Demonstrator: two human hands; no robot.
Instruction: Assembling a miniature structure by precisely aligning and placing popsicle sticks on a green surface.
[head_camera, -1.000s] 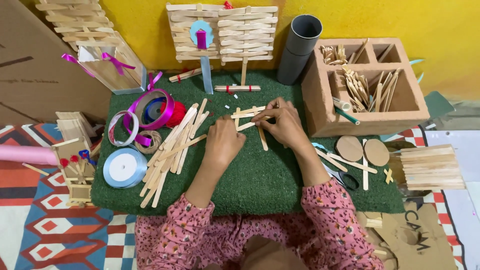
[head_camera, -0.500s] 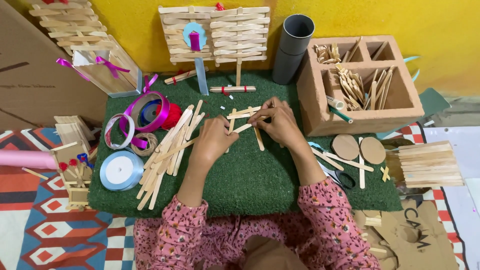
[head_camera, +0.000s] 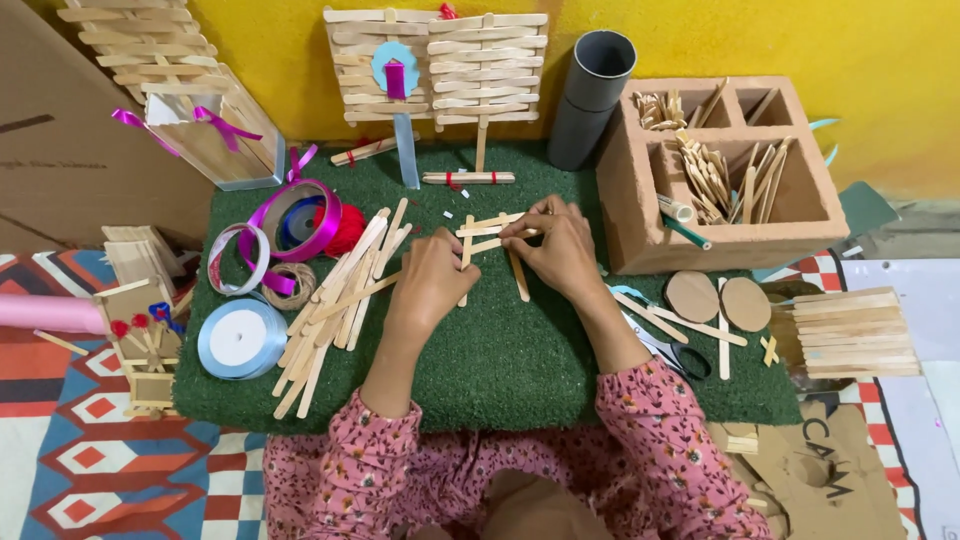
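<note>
A small frame of wooden craft sticks (head_camera: 488, 232) lies on the green turf mat (head_camera: 500, 350). My right hand (head_camera: 558, 245) rests on it, its fingertips pinching the horizontal sticks near the top. My left hand (head_camera: 432, 280) presses down on the frame's left side, beside an upright stick. A loose stick (head_camera: 519, 276) lies angled under my right hand. A heap of long sticks (head_camera: 340, 300) lies just left of my left hand.
Ribbon rolls (head_camera: 290, 225) and a blue tape roll (head_camera: 240, 338) sit at the mat's left. A stick-built fence panel (head_camera: 440, 65) and grey tube (head_camera: 592, 95) stand behind. A brown compartment box (head_camera: 720, 175) holds sticks at right; scissors (head_camera: 665, 350), wooden discs (head_camera: 720, 300) and stacked sticks (head_camera: 850, 330) lie nearby.
Both hands stay on the stick frame; the fingers have shifted only slightly. The camera view has moved a little.
</note>
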